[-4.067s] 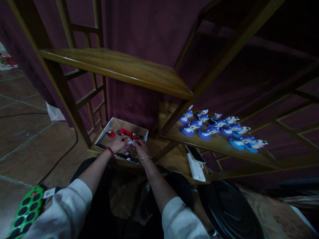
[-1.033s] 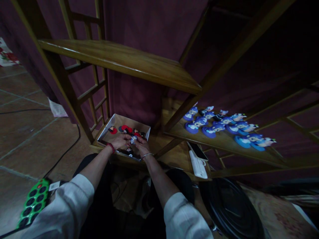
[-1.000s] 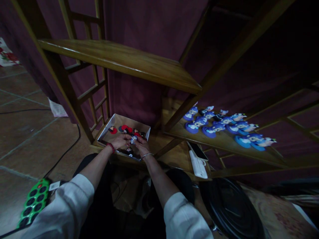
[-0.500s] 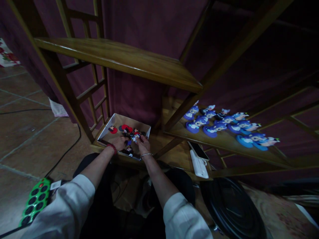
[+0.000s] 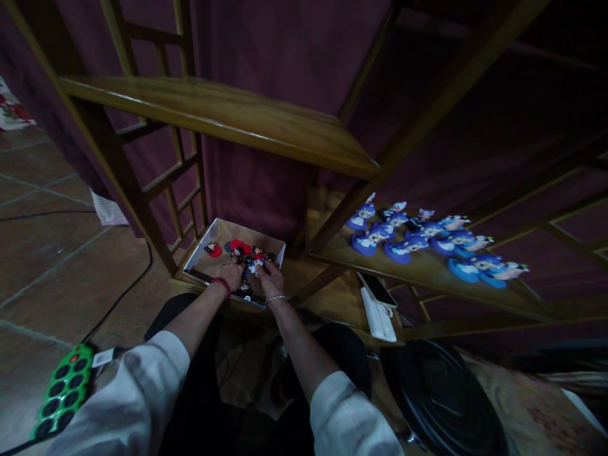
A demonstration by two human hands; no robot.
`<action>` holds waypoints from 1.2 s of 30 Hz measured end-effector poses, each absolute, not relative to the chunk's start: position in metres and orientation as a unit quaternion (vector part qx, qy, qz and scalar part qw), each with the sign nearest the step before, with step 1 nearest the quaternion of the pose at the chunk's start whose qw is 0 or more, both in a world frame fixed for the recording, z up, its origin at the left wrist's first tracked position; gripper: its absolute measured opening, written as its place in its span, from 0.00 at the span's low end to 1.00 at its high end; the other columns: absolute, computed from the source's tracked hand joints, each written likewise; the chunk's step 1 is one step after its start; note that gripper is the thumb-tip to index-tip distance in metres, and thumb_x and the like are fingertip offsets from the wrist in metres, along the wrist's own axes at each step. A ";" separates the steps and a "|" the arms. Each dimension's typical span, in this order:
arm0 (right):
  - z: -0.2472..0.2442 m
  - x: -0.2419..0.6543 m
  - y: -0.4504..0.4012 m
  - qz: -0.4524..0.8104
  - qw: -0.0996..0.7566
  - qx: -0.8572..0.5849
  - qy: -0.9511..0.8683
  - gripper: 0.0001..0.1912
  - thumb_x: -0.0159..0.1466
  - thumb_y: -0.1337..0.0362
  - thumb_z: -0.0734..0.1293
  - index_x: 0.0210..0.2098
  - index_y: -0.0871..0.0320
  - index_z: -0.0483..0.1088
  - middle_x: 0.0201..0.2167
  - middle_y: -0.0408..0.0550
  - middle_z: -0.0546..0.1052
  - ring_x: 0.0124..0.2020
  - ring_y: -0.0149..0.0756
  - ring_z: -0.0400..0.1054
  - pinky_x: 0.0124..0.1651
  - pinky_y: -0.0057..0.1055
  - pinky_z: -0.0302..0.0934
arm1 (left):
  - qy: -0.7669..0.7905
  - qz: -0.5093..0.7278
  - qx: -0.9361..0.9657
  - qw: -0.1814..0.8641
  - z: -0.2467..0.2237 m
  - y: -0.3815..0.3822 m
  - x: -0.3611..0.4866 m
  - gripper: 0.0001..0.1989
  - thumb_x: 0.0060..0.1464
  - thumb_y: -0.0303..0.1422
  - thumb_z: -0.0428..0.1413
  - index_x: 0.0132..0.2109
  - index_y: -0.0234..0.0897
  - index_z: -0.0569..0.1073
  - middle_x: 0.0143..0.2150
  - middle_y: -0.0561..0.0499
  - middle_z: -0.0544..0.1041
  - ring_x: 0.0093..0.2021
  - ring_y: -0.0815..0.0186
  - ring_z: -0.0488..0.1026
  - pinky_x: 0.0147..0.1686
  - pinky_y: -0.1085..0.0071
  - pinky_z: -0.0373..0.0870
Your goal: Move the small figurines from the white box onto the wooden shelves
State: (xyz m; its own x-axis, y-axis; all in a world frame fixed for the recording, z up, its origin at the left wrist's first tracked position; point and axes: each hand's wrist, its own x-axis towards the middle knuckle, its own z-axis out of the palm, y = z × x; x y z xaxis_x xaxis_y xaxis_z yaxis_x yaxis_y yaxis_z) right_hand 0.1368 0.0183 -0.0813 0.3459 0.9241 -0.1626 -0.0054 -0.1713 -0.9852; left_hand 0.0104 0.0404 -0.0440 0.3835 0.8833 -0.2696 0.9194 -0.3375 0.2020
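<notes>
A shallow white cardboard box (image 5: 199, 254) with a brown inside holds several small figurines in red, black and blue. My right hand (image 5: 272, 280), a thin bracelet at its wrist, is closed on a small figurine with blue and white parts (image 5: 256, 265) over the box. My left hand (image 5: 232, 273), wearing a red bead bracelet, reaches in beside it. Its fingertips are by a dark-haired figurine (image 5: 237, 253), and whether they grip it is unclear. A red-based figurine (image 5: 213, 249) lies in the left corner. Another dark figurine (image 5: 244, 289) rests near the front wall, between my hands.
Several purple-haired figurines on blue bases (image 5: 411, 246) stand on the wooden shelf (image 5: 427, 278) at right. A wooden board (image 5: 218, 114) crosses above the box. A phone (image 5: 377, 289) and a white object (image 5: 379, 315) lie at right. A green power strip (image 5: 64, 386) is on the floor.
My left hand has shifted slightly right and up, closer to the dark-haired figurine. My right hand keeps its hold, and the blue and white figurine is a little further left. The view has shifted slightly.
</notes>
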 end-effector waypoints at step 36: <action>-0.091 0.131 0.025 0.394 0.541 -0.656 -0.350 0.13 0.51 0.58 0.64 0.36 0.53 0.70 0.32 0.41 0.75 0.36 0.34 0.68 0.39 0.29 0.62 | 0.479 0.298 0.587 0.581 -0.049 0.053 -0.002 0.19 0.40 0.22 0.55 0.43 0.32 0.67 0.37 0.50 0.73 0.37 0.70 0.70 0.43 0.69 0.65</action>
State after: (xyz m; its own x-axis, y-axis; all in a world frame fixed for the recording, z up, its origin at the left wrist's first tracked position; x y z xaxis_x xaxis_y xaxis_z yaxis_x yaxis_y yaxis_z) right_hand 0.1306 0.0245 -0.0905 0.4451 0.8848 -0.1380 0.0327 -0.1700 -0.9849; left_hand -0.0015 0.0529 -0.0487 0.3644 0.9080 -0.2068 0.2165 0.1334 0.9671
